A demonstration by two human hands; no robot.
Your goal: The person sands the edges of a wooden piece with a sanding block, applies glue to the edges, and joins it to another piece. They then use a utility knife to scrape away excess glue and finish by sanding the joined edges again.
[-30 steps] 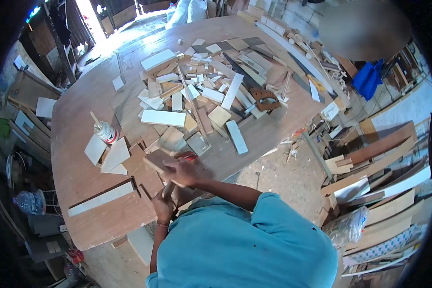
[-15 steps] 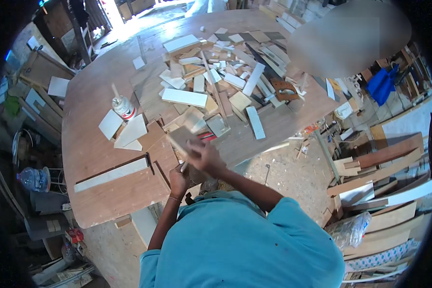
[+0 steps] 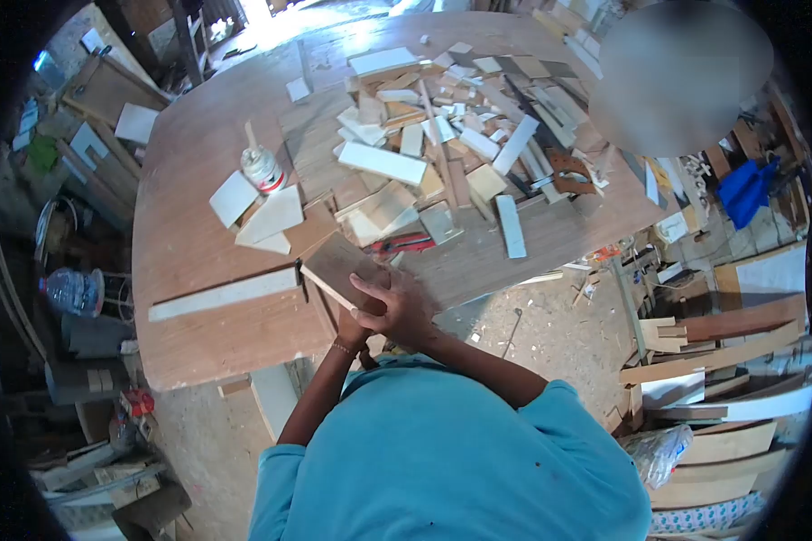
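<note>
A flat brown wooden block [image 3: 341,269] with a pale edge is held at the near side of the wooden table [image 3: 198,252]. My right hand [image 3: 397,309] grips its right end, thumb on top. Below and partly behind it, my left hand [image 3: 354,329] is mostly hidden by the block and the right hand; what its fingers do cannot be made out. Just beyond the hands lies a red and black tool [image 3: 402,243]. A long white strip [image 3: 226,295] lies to the left.
A white glue bottle [image 3: 262,169] stands on the table beside white offcuts [image 3: 271,216]. Many wood scraps [image 3: 383,164] are heaped mid-table, with a handsaw [image 3: 571,171] at their right. Boards [image 3: 726,361] are stacked on the right. A blurred shape covers the upper right.
The view has shifted, so the table's contents appear farther right. The block now shows its broad face more fully, and my right hand is closer over my left.
</note>
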